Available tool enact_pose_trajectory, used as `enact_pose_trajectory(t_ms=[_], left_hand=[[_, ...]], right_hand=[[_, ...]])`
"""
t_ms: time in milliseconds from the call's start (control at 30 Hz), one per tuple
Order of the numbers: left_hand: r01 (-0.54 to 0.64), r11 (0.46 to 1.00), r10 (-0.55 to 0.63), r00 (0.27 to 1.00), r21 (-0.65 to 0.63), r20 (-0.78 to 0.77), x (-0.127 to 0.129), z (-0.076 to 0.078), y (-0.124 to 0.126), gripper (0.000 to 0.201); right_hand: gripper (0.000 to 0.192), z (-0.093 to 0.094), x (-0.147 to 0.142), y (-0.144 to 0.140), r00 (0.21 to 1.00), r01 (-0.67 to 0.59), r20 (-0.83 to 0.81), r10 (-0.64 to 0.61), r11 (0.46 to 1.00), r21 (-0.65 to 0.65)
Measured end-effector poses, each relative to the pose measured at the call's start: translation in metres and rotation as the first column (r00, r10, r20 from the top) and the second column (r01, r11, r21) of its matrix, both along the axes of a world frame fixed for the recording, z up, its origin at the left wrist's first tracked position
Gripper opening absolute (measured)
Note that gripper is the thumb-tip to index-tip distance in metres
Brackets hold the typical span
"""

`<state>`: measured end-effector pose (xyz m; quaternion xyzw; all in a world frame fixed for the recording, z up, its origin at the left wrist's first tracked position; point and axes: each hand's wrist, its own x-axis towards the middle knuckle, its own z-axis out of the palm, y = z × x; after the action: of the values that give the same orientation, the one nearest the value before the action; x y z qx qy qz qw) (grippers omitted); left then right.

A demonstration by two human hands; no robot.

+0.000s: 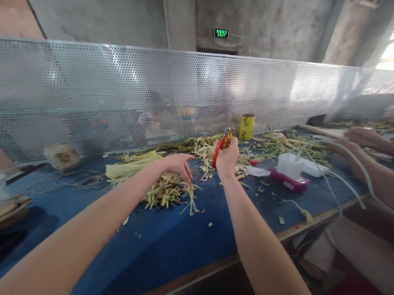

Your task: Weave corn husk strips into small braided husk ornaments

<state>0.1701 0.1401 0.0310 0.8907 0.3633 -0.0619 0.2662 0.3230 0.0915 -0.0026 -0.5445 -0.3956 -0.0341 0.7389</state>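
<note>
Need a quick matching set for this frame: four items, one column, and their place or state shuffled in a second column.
Items:
1. scissors
2. yellow can
3. left hand
4. tissue pack

Places or states:
A. stands upright by the perforated screen
B. lies to the right of the right hand, tissue sticking up
C. held up in the right hand, red handles
D. rests on the pile of pale plant strips on the blue table

Pairs: 1-C, 2-A, 3-D, 4-B
</note>
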Motion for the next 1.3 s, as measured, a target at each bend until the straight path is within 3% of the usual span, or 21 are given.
enact_pose_trajectory(t_ms=[167,433,600,833,967,1067,1167,1300], left_hand=[[0.018,0.998,-0.014,0.998,0.052,-0.068,0.008,0.002,0.004,0.033],[0.056,0.987,-0.025,0.98,0.151,-0.198,0.013,-0.019,0.013,0.033],[0.028,0.972,0.002,0.992,0.234,-0.129,0.013,-0.008,0.02,0.033],[-0.14,0.914,0.104,0.988,0.38,0.115,-0.001,0.018,0.038,0.033],[-0.387,0.803,0.236,0.905,0.453,0.355,-0.01,0.024,0.045,0.034],[-0.532,0.734,0.327,0.821,0.422,0.467,-0.01,0.027,0.048,0.034],[-0.498,0.808,0.343,0.833,0.315,0.435,-0.001,0.022,0.041,0.033],[-0.287,0.945,0.233,0.927,0.157,0.294,0.021,0.003,0.018,0.033]], right_hand=[[0.016,0.0,-0.001,0.002,1.0,0.001,0.022,-0.001,1.0,-0.005],[0.016,-0.002,-0.002,0.006,0.999,0.006,0.047,-0.004,0.999,-0.034],[0.017,-0.003,-0.003,0.007,0.998,-0.004,0.061,0.008,0.998,-0.056],[0.016,-0.003,-0.002,0.007,0.999,-0.005,0.033,0.007,0.997,-0.071],[0.016,-0.002,-0.003,0.006,1.0,-0.006,0.019,0.007,0.997,-0.08],[0.016,-0.001,-0.004,0.006,1.0,0.0,0.012,0.001,0.997,-0.081],[0.015,-0.001,-0.003,0.006,1.0,0.004,0.005,-0.004,0.997,-0.08],[0.015,-0.002,-0.002,0.007,1.0,0.016,-0.002,-0.017,0.996,-0.089]])
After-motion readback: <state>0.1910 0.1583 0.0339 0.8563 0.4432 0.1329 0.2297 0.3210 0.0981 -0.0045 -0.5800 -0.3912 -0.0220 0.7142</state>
